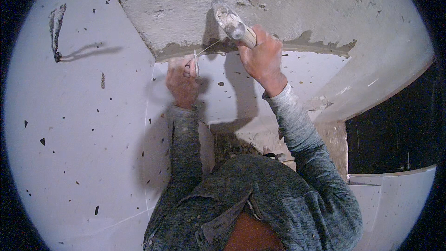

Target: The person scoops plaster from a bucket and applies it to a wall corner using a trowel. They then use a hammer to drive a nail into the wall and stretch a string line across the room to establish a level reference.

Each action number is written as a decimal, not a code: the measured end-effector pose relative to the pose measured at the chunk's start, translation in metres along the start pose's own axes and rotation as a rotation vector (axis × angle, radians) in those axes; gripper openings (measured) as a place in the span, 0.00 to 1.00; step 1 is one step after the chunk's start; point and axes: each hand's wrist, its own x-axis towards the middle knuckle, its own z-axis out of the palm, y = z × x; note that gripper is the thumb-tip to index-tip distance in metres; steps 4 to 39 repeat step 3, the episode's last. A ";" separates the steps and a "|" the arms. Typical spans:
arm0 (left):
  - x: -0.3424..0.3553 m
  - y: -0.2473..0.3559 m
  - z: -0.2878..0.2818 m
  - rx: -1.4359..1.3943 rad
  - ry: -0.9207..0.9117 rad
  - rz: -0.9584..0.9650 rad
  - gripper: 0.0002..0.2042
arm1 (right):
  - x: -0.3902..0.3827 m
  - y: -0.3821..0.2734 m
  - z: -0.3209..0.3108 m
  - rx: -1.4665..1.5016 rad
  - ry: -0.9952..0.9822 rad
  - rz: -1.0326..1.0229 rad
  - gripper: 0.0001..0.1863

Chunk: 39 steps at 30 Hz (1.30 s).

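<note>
My right hand (264, 58) is closed around the handle (250, 38) of a hammer. The hammer's worn, pale-crusted head (227, 20) is raised in front of the rough plaster wall. To its left, my left hand (182, 81) is closed at the upper edge of a white speckled tile (278, 72). A thin white strip (196, 63) stands upright at its fingers; what else they hold is hidden. A pale string (209, 47) slants from there up toward the hammer head, where its far end is lost to view.
Damp grey mortar (320, 46) lines the tile's top edge below the bare plaster (325, 9). On the left, a speckled tiled wall (79, 125) has a twisted wire (56, 32) sticking out. A dark opening (395, 125) lies at the right. Rubble (232, 145) shows below the tile.
</note>
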 end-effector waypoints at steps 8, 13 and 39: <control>-0.001 -0.007 0.004 0.057 0.037 0.080 0.09 | 0.007 -0.005 0.002 -0.029 -0.047 -0.018 0.14; -0.001 -0.007 0.004 0.057 0.037 0.080 0.09 | 0.007 -0.005 0.002 -0.029 -0.047 -0.018 0.14; -0.001 -0.007 0.004 0.057 0.037 0.080 0.09 | 0.007 -0.005 0.002 -0.029 -0.047 -0.018 0.14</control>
